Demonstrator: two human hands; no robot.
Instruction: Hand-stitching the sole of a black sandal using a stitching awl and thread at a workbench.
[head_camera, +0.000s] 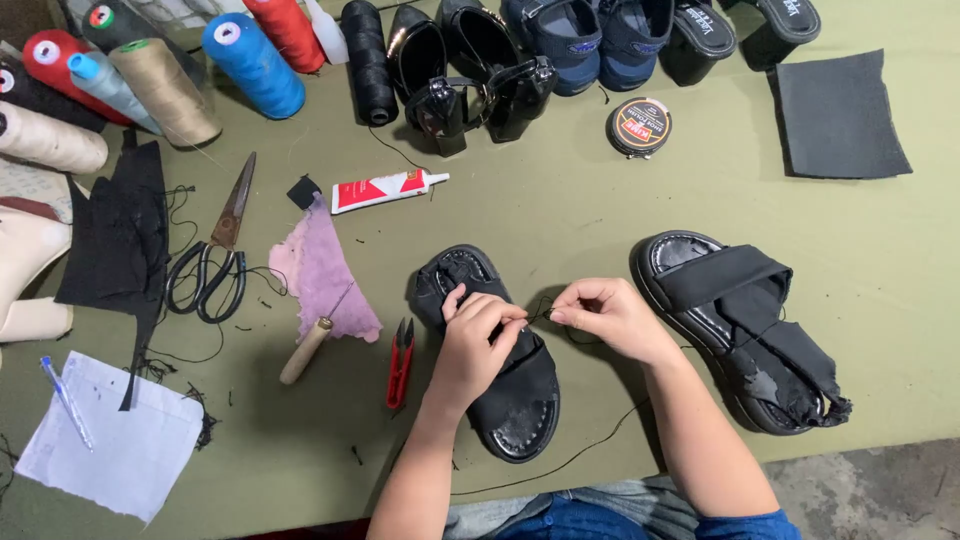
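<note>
Olive-green cloth table (560, 220), matte and creased; on it two chunky black sandals: the right sandal (745, 330) lies well apart with wide crossed fabric straps over a glossy insole, the near sandal (520, 410) sits under the hands, its strap soft and its sole edge worn pale. Left hand (475, 345) rests on that strap, fingers bunched; right hand (610, 315) is just beside it, both pinched on a thin black thread (560, 465) trailing off toward the table edge — a needle possibly there, too small to tell. Left of them: red snips (400, 365), wooden-handled awl (305, 350), ragged lilac scrap (325, 275).
</note>
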